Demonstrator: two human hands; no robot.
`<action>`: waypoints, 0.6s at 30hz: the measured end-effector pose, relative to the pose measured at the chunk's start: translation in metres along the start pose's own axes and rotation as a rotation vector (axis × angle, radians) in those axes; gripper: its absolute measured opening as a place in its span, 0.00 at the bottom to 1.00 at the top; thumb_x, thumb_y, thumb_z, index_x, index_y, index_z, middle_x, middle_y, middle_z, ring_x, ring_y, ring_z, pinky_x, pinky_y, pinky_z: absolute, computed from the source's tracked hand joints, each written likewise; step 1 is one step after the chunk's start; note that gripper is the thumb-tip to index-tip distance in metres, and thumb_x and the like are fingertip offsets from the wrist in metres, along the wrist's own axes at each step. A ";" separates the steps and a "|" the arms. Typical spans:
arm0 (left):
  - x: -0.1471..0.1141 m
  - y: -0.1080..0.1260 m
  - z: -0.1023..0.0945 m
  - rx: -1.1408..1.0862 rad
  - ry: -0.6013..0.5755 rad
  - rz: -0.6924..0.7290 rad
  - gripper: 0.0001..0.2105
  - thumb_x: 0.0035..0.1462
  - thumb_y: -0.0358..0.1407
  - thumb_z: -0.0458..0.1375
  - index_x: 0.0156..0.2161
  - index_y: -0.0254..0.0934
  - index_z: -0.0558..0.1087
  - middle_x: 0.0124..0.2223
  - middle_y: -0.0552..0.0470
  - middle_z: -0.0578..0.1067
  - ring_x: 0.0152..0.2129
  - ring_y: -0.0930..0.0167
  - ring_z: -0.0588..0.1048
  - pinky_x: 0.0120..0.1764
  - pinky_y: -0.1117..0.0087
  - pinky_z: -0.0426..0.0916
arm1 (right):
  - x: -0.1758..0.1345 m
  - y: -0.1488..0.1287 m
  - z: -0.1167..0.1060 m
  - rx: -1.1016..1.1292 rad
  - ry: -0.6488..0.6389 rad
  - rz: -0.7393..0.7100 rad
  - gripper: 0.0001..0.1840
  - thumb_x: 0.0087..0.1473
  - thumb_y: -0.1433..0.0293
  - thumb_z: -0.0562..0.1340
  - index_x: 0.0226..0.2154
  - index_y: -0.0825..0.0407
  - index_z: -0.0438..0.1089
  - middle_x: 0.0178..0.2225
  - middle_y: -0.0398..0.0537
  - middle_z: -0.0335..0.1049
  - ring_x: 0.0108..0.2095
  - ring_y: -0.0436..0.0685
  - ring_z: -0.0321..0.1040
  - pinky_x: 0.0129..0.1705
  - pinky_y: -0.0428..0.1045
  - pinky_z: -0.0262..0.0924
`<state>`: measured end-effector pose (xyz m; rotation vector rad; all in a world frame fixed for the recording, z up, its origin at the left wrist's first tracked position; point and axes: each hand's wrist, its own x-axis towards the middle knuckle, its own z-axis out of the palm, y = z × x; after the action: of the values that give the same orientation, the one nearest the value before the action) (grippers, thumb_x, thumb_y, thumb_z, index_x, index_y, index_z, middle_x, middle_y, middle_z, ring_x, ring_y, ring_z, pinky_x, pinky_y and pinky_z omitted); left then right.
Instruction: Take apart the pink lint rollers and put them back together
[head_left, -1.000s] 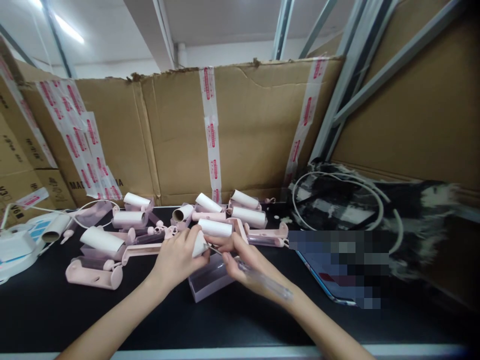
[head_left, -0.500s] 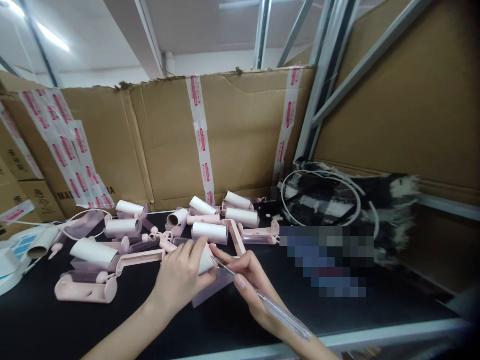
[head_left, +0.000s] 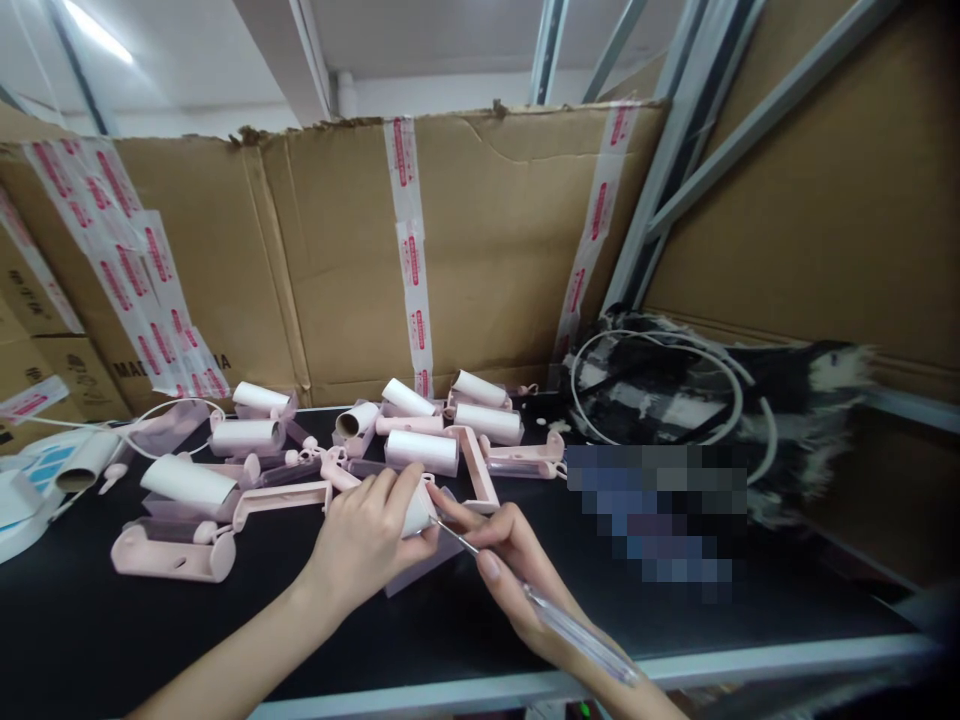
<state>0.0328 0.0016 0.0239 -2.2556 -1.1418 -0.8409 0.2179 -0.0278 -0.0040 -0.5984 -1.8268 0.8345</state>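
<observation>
In the head view, my left hand (head_left: 369, 535) is closed around a white lint roll (head_left: 418, 510), its end turned toward my right hand. My right hand (head_left: 517, 570) grips a screwdriver (head_left: 581, 632) with a clear handle and a thin metal shaft. The shaft's tip reaches the end of the roll, partly screened by my fingers. Below the hands lies a translucent purple cover (head_left: 427, 567), half hidden. Right behind them are another white roll (head_left: 421, 452) in a cover and a bent pink handle (head_left: 476, 475).
Several white rolls, covers and pink holders (head_left: 174, 555) lie across the black table (head_left: 315, 660). A white device (head_left: 19, 515) stands at far left. Cardboard (head_left: 345, 260) walls the back. At right are a coiled white cable (head_left: 739, 390), dark frayed cloth (head_left: 810, 400) and a blurred patch.
The view has shifted slightly, so the background sits a little higher. Both hands keep their grips on the roll and the screwdriver; the shaft remains at the roll's end.
</observation>
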 end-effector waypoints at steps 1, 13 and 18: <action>0.000 -0.001 0.000 0.018 -0.015 0.010 0.19 0.49 0.36 0.54 0.48 0.35 0.65 0.35 0.49 0.75 0.29 0.67 0.75 0.27 0.70 0.66 | 0.000 0.000 0.000 -0.059 -0.005 -0.001 0.03 0.61 0.67 0.49 0.35 0.47 0.53 0.57 0.61 0.57 0.58 0.59 0.54 0.53 0.60 0.53; 0.003 -0.008 -0.012 -0.053 -0.154 -0.087 0.22 0.48 0.36 0.56 0.50 0.36 0.65 0.38 0.46 0.76 0.30 0.62 0.75 0.29 0.66 0.68 | -0.003 0.010 -0.001 -0.230 0.113 0.035 0.04 0.59 0.70 0.51 0.32 0.47 0.52 0.52 0.60 0.65 0.50 0.59 0.65 0.47 0.56 0.61; 0.018 -0.028 -0.028 -0.725 0.075 -0.522 0.18 0.50 0.42 0.57 0.46 0.41 0.65 0.43 0.48 0.74 0.39 0.62 0.74 0.38 0.64 0.69 | 0.001 0.003 -0.003 -0.047 0.263 0.140 0.05 0.59 0.65 0.53 0.33 0.48 0.55 0.45 0.55 0.72 0.48 0.60 0.67 0.49 0.58 0.60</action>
<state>0.0091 0.0085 0.0601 -2.4423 -1.6112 -1.7657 0.2203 -0.0245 -0.0053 -0.8334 -1.5820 0.7666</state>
